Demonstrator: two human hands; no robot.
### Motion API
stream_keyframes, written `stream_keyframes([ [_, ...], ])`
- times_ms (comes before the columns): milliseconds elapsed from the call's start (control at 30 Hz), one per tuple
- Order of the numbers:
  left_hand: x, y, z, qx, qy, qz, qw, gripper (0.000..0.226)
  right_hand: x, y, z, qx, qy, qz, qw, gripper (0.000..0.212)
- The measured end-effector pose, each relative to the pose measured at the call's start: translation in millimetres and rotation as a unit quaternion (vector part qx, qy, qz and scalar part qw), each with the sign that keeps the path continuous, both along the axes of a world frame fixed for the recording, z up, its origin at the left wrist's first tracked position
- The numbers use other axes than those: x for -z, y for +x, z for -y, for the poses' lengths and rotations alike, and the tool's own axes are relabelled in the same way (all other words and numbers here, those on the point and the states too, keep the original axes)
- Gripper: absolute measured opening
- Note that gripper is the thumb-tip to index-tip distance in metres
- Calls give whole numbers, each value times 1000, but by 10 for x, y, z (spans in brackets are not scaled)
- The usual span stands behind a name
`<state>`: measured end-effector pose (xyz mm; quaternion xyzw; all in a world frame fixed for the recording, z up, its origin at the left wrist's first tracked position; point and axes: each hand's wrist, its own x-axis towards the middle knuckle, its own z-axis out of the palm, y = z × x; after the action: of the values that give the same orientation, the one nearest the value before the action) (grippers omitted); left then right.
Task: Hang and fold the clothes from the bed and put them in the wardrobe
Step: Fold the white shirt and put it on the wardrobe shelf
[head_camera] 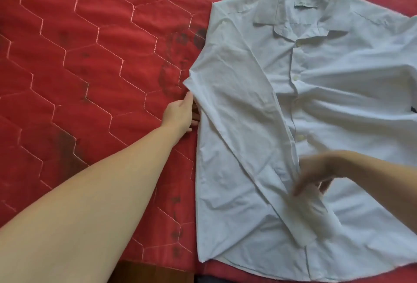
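Where left hand [180, 113] touches shirt [282, 125] edge, open red bedcover [79, 57] leftward.

Pale blue shirt [293, 125]; red hexagon-stitched bedcover [90, 57].

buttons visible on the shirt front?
4 on the shirt placket: below the collar, mid-chest, one lower, one above the right hand. Lower ones may be hidden.
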<state>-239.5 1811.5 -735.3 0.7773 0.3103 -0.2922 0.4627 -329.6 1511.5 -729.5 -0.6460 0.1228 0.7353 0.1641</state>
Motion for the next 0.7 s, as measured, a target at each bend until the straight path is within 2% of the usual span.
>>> stream_keyframes([
  [67, -25, -279, 24, 39, 37, 2, 999, 67, -12, -49, 23, 122, 23, 47, 991, 36],
  [133, 2, -605, 22, 59, 60, 15, 996, 67, -14, -141, 65, 182, 37, 73, 980, 39],
  [300, 54, -1468, 45, 68, 33, -20, 997, 28, -41, -590, 159, 219, 39, 92, 971, 32],
  [367, 12, -1771, 88, 44, 4, -43, 998, 22, -49, -856, 214, 233, 37, 90, 967, 34],
  [500, -122, -2271, 134, 2, -40, -103, 994, 34, -114, -1249, 249, 227, 52, 72, 970, 32],
  [600, -169, -2592, 97, 10, -50, -151, 987, 39, -184, -1423, 231, 312, 89, 38, 945, 35],
  [667, -165, -2723, 49, 15, -59, -160, 985, 37, -157, -1551, 204, 352, 91, 58, 930, 35],
  [700, -169, -2764, 30, 14, -60, -153, 986, 35, -137, -1624, 193, 342, 88, 96, 931, 32],
])
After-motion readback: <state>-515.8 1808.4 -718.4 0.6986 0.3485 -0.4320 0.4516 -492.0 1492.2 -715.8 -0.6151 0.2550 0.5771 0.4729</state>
